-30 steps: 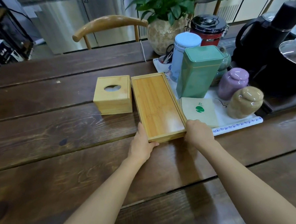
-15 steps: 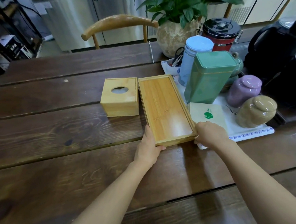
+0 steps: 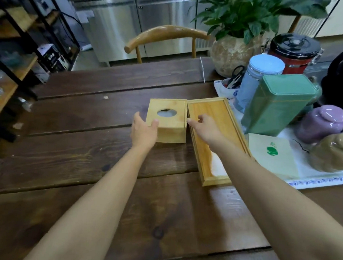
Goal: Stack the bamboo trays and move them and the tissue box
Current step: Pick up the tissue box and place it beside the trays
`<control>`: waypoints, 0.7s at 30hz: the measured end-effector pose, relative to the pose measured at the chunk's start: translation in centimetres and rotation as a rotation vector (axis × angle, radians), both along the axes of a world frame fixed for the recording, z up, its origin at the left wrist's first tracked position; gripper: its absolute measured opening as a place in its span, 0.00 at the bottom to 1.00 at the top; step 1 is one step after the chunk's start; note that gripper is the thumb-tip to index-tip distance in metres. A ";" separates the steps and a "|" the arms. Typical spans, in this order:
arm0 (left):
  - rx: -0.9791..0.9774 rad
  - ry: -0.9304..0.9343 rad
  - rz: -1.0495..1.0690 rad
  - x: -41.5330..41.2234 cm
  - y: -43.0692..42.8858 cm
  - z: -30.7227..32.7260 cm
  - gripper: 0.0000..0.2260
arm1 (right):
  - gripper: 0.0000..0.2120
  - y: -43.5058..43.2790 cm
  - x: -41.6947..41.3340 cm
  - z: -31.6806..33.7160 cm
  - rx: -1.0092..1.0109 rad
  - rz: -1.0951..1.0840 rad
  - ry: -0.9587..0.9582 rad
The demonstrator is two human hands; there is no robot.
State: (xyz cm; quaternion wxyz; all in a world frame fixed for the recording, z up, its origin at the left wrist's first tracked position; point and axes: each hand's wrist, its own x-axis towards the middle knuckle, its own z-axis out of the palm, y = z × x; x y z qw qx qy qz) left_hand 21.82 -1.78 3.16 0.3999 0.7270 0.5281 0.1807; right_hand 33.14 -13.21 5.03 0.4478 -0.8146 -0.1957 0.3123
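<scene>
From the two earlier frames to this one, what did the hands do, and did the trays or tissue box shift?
Both hands let go of the near end of the bamboo trays and reached forward. The left hand now cups the tissue box at its left near corner; the right hand comes in over the trays toward its right side. Trays and box look unmoved, side by side on the table.

Bare table [image 3: 82, 149] left; canisters [image 3: 277, 107] crowding right.

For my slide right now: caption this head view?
Both hands reach the bamboo tissue box beside the stacked trays.
</scene>
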 end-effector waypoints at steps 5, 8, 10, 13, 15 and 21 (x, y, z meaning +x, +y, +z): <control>-0.404 -0.065 -0.052 0.0 2.6 -1.7 0.30 | 0.28 3.2 -0.3 -1.2 -0.064 0.027 0.000; -0.554 -0.215 -0.073 0.0 2.4 -2.3 0.25 | 0.29 4.1 -0.8 -2.0 -0.104 0.047 0.000; -0.601 -0.276 -0.049 -0.1 1.9 -2.7 0.23 | 0.30 4.1 -1.4 -2.5 -0.084 0.020 0.020; -0.648 -0.390 0.024 -0.9 0.3 -2.3 0.18 | 0.29 3.6 -2.6 -2.4 0.105 0.006 0.070; -0.696 -0.451 0.108 -1.5 -0.8 -1.9 0.18 | 0.27 3.4 -3.2 -2.0 0.235 0.032 0.078; -0.609 -0.583 0.193 -3.5 -4.3 2.4 0.19 | 0.22 0.8 -4.3 3.1 0.480 0.073 0.065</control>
